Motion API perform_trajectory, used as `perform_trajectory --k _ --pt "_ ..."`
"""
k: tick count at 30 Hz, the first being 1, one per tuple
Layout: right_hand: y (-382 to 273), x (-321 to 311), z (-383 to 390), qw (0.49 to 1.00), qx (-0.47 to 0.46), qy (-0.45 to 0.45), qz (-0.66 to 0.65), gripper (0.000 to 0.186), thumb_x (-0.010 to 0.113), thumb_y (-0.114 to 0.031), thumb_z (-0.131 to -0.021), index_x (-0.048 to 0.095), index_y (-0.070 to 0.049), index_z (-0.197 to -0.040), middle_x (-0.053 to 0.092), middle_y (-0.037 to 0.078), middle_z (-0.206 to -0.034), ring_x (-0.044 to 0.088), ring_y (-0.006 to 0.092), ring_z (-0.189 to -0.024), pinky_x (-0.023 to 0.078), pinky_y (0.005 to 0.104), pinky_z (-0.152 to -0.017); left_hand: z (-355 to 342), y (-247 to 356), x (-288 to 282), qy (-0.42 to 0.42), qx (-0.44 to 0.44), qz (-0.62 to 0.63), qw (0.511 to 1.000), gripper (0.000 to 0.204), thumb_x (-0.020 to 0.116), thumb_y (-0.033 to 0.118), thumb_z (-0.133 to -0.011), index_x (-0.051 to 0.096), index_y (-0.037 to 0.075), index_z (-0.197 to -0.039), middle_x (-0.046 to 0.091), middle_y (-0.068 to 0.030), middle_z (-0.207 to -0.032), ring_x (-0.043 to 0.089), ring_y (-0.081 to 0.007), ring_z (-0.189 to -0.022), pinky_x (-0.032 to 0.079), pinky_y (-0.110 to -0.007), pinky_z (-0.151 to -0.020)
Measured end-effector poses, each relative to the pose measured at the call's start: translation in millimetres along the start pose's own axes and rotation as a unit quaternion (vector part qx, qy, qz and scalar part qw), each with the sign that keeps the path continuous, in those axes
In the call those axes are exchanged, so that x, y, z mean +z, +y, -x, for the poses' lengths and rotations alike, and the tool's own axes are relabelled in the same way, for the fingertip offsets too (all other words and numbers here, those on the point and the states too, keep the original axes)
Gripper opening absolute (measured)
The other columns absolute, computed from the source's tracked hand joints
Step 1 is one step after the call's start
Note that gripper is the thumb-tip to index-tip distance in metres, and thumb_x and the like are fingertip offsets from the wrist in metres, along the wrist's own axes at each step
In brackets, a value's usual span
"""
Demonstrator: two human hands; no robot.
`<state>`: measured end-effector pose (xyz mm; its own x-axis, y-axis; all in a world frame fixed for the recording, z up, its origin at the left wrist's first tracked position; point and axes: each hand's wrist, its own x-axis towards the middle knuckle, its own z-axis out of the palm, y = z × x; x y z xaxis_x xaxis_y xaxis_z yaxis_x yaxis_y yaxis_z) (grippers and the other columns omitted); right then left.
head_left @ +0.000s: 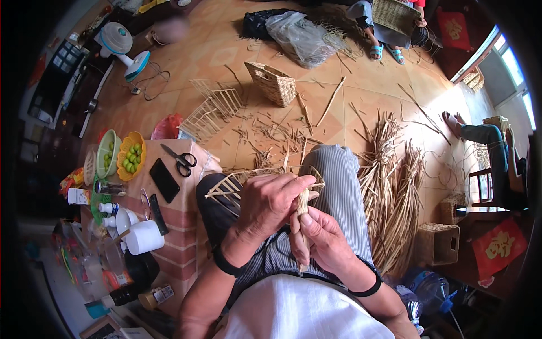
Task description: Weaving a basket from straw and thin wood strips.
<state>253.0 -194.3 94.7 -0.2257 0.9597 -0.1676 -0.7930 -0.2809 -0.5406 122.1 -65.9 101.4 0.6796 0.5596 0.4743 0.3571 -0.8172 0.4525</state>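
Both of my hands are closed on a pale dried stalk (303,202) above my lap. My left hand (271,198) grips its upper part, the thumb lying across the top. Just below, my right hand (323,240) pinches it between thumb and fingers, and a short end sticks out under that hand. A light open frame of thin sticks (226,189) rests across my thighs behind the hands, partly hidden by my left hand. Several loose stalk ends rise beyond my fingers.
Bundles of dried stalks (389,192) lie right of my knee. A woven basket (272,83), wire-like frames (212,107) and scraps cover the floor ahead. Left, a table (183,217) holds scissors (185,164), a phone (164,179), a fruit bowl (125,169). Two people sit farther off.
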Motion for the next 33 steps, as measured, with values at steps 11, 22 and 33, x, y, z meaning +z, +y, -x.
perform_trajectory --k 11,22,33 --pt "-14.8 14.9 9.9 0.993 0.045 0.004 -0.112 0.032 0.048 -0.032 -0.117 0.058 -0.005 -0.105 0.057 0.003 -0.063 0.051 0.0131 -0.047 0.042 0.0259 -0.048 -2.8 -4.5 -9.4 -0.031 -0.027 0.025 0.999 0.018 0.081 0.006 -0.079 0.068 0.009 -0.091 0.070 -0.0074 -0.080 0.073 -0.0298 -0.072 0.055 -0.041 -0.062" --pt "-20.6 -24.3 15.7 0.847 -0.207 0.086 0.482 0.020 0.067 -0.019 -0.107 0.063 -0.004 -0.120 0.070 0.009 -0.098 0.072 0.0154 -0.075 0.057 0.0289 -0.059 -6.3 -0.5 -10.7 -0.067 -0.049 0.060 0.995 0.020 0.080 0.003 -0.082 0.066 0.007 -0.096 0.070 -0.0106 -0.085 0.073 -0.0344 -0.081 0.056 -0.044 -0.067" --pt "-55.1 -8.7 -29.9 0.454 -0.382 0.008 0.805 0.024 0.076 -0.019 -0.085 0.068 -0.009 -0.106 0.062 0.004 -0.095 0.068 0.0197 -0.075 0.054 0.0323 -0.061 -9.3 -3.7 -15.4 -0.067 -0.072 0.094 0.991 0.017 0.078 0.004 -0.083 0.066 0.006 -0.094 0.070 -0.0134 -0.086 0.072 -0.0374 -0.079 0.055 -0.046 -0.066"
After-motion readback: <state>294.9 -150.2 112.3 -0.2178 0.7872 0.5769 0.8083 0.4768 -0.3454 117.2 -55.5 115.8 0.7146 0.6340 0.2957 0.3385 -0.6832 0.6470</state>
